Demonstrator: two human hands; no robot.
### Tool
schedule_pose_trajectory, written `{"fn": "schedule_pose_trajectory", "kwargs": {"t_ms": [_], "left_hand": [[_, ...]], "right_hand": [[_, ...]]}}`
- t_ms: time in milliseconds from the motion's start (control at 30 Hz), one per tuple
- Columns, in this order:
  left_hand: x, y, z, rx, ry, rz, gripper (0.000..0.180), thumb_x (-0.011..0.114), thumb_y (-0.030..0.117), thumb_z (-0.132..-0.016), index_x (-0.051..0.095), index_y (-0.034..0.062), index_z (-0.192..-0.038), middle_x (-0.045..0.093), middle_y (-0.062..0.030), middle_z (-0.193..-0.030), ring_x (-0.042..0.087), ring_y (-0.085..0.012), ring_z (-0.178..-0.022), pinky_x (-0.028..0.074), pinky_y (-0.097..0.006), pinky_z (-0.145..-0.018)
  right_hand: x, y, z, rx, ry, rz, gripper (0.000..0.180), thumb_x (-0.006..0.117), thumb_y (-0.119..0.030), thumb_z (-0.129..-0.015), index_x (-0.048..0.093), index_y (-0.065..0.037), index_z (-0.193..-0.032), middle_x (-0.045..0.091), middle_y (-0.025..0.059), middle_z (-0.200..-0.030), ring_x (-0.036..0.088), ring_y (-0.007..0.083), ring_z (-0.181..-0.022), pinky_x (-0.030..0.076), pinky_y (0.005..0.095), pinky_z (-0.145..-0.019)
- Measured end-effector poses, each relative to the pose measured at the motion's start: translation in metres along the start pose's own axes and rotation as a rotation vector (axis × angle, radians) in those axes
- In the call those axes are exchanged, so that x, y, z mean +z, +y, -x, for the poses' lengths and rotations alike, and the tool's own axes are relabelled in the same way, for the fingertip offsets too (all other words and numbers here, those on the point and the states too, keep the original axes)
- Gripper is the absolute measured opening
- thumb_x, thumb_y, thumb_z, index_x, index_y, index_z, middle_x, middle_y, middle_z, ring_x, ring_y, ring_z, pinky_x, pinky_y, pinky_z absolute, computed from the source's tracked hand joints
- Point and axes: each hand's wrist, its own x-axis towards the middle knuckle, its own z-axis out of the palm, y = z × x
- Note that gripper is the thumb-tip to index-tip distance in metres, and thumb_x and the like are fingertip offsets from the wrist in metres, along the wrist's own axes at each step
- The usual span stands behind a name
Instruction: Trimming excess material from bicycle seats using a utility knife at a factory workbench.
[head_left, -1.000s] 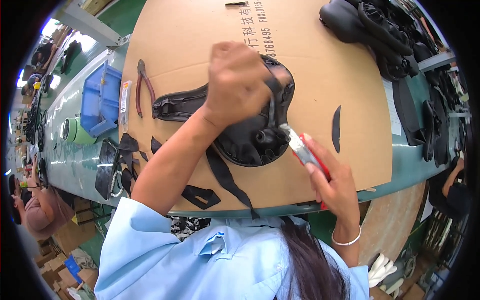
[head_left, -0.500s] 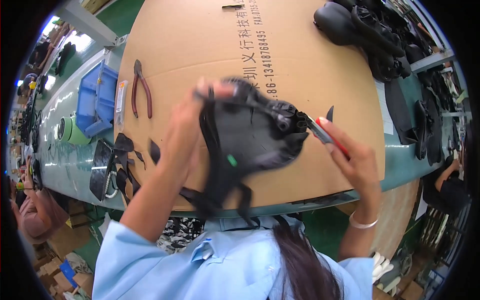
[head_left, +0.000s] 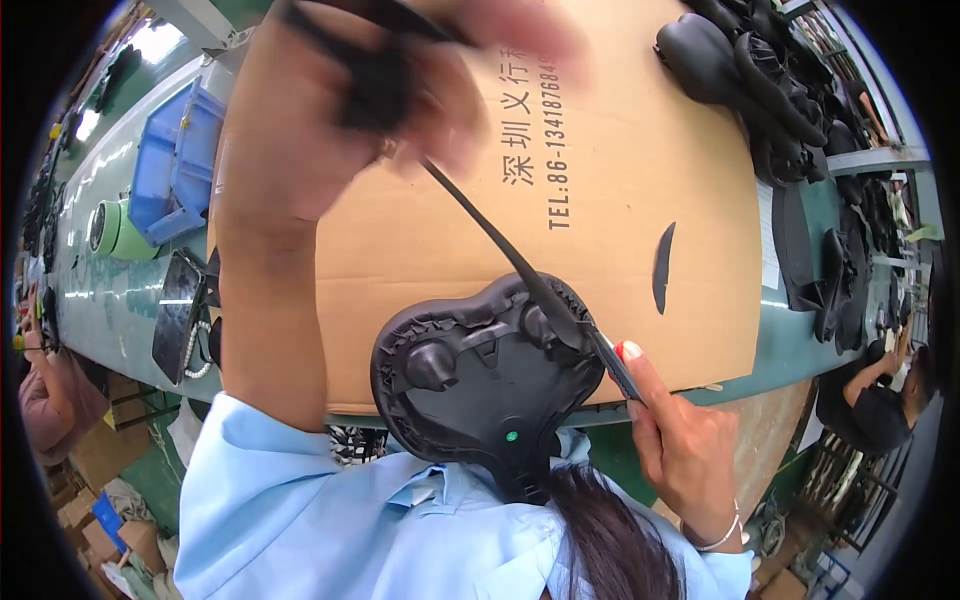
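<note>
A black bicycle saddle point(head_left: 480, 390) lies underside up at the near edge of the cardboard, its narrow nose toward my body. Up at the far left, blurred by motion, my left hand point(head_left: 300, 130) grips a black strip of cover material point(head_left: 490, 235). The strip stretches taut from that hand down to the saddle's far right edge. At that edge my right hand point(head_left: 685, 440) is closed round a utility knife point(head_left: 617, 368) with some red on it. Its blade end meets the strip's lower end; the exact cut is too small to tell.
A curved black offcut point(head_left: 664, 268) lies on the cardboard sheet point(head_left: 430, 250) to the right. Black saddles point(head_left: 700, 60) are heaped at the far right. Left of the cardboard are a blue bin point(head_left: 150, 190), a green round object point(head_left: 118, 230) and a dark phone-like slab point(head_left: 178, 310). Other people sit both sides.
My left hand has let go of the saddle's far left side and swung up and away, pulling the strip. The saddle has come down nearer my body, and the knife hand has moved nearer too.
</note>
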Motion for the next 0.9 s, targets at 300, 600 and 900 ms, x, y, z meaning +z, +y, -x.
{"fn": "schedule_pose_trajectory", "kwargs": {"t_ms": [300, 600, 900], "left_hand": [[0.065, -0.043, 0.021, -0.123, -0.344, 0.102, 0.02, 0.065, 0.017, -0.085, 0.055, 0.0002, -0.08, 0.061, -0.0106, -0.083, 0.061, -0.0226, -0.076, 0.045, -0.032, -0.064], [0.004, -0.014, 0.028, 0.199, 0.302, 0.835, 0.019, 0.056, 0.016, -0.089, 0.052, -0.002, -0.094, 0.053, -0.0019, -0.076, 0.05, -0.0104, -0.061, 0.039, -0.021, -0.053], [0.046, -0.059, 0.084, -0.49, -0.237, -0.352, 0.075, 0.078, 0.045, -0.066, 0.056, 0.0017, -0.123, 0.066, -0.0161, -0.104, 0.062, -0.0319, -0.099, 0.047, -0.038, -0.087]], "right_hand": [[0.019, -0.004, 0.011, 0.028, 0.105, 0.065, 0.06, 0.064, -0.012, -0.082, 0.047, -0.016, -0.139, 0.048, 0.0067, -0.053, 0.048, 0.0226, -0.041, 0.035, 0.0363, -0.041], [0.062, -0.028, 0.06, 0.274, 0.194, -0.304, 0.053, 0.064, -0.008, -0.085, 0.049, -0.009, -0.136, 0.067, 0.0137, -0.074, 0.063, 0.0277, -0.054, 0.045, 0.0336, -0.047], [0.092, -0.001, -0.011, 0.138, 0.542, -0.607, 0.034, 0.05, -0.017, -0.096, 0.047, 0.004, -0.123, 0.062, 0.0112, -0.086, 0.061, 0.0169, -0.072, 0.051, 0.0306, -0.067]]}}
